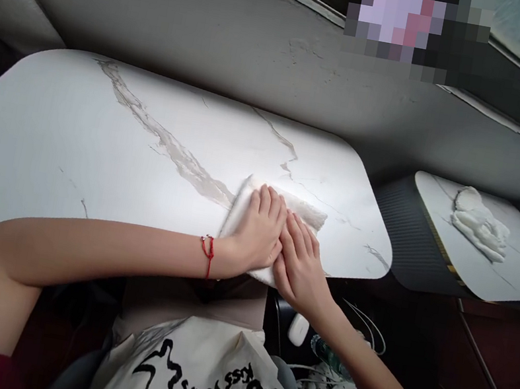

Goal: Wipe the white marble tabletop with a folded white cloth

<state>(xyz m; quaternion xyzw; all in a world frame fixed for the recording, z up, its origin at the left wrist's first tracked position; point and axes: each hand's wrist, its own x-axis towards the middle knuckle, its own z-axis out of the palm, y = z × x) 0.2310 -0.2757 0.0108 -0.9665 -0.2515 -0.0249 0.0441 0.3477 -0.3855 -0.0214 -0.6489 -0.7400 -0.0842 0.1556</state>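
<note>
A folded white cloth (310, 211) lies near the front edge of the white marble-patterned table (164, 110), right of the middle. My left hand (261, 227), with a red string bracelet at the wrist, presses on the cloth with its fingers together and bent over it. Touching it on the right is my right hand (302, 264), its fingers also closed over the cloth. The palms and the cloth beneath them are hidden. One edge of the cloth hangs slightly past the table's front edge.
A second marble-patterned table (439, 233) stands to the right, with a crumpled white cloth (481, 223) on it. A grey wall (218, 33) runs behind both tables. Below the table's edge are a white earbud-type case (298, 329), a clear bottle (330, 354) and white cables (371, 321).
</note>
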